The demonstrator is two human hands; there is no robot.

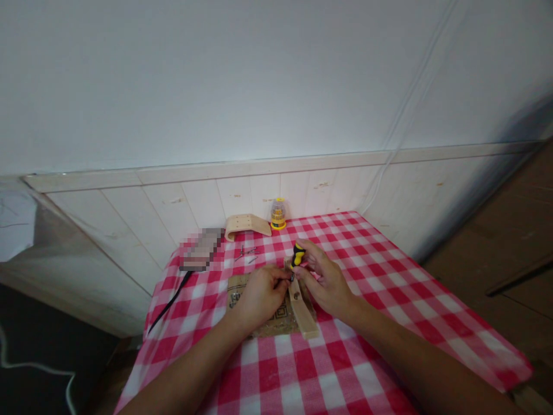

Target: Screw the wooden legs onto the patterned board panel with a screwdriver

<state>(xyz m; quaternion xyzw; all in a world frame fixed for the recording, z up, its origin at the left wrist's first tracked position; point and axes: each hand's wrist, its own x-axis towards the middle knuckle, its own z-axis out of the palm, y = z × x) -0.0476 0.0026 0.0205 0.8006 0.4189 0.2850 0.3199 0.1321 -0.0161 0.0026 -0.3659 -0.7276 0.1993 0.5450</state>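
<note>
My right hand (325, 276) is closed round a short black and yellow screwdriver (297, 254), its tip pointing down at a pale wooden strip (303, 314). The strip lies on a brown cardboard sheet (237, 297) on the red and white checked tablecloth (371, 271). My left hand (261, 294) rests on the cardboard with its fingertips pinched together right at the screwdriver tip; what they pinch is too small to make out.
Near the wall lie a curved wooden piece (247, 225), a small yellow jar with a clear lid (279, 214) and several loose screws (246, 253). A blurred grey object (201, 249) with a black cable (170, 302) sits at the left. The table drops off at right.
</note>
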